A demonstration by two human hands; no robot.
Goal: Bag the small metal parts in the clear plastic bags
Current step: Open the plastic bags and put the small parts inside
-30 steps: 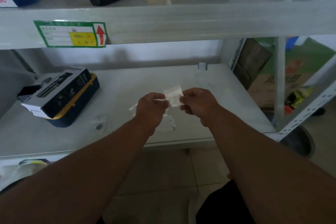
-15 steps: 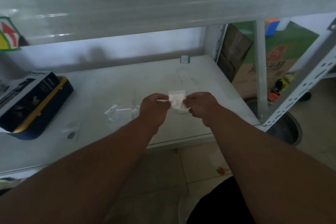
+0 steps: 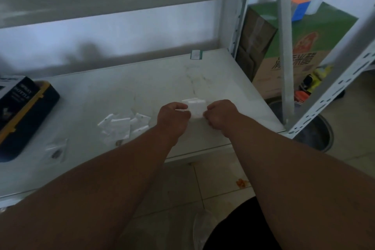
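Both hands, left hand and right hand, pinch one clear bag, contents indiscernible.

hands x2 | held bag x1 | bag pile x1 | case x1

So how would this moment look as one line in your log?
step: bagging | left hand: pinches clear bag | right hand: pinches same bag | spare bags: on shelf
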